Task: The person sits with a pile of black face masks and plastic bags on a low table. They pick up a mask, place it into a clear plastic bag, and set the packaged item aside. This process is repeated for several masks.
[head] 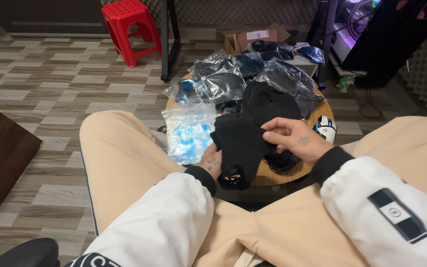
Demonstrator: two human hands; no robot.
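A black fabric piece (240,143), like a knit sock or glove, hangs between my two hands above my lap. My left hand (210,162) grips its lower left edge from below, partly hidden behind the cloth. From the right, my right hand (292,138) pinches its upper right edge with thumb and fingers. Just behind the hands stands a small round wooden table (282,173). Loose black fabric pieces (268,101) lie heaped on it.
Several clear plastic bags with dark items (223,84) cover the table's far side, and an empty clear bag with blue print (190,131) lies at its left. A white computer mouse (326,127) sits at the right edge. A red stool (127,24) and a cardboard box (255,37) stand beyond.
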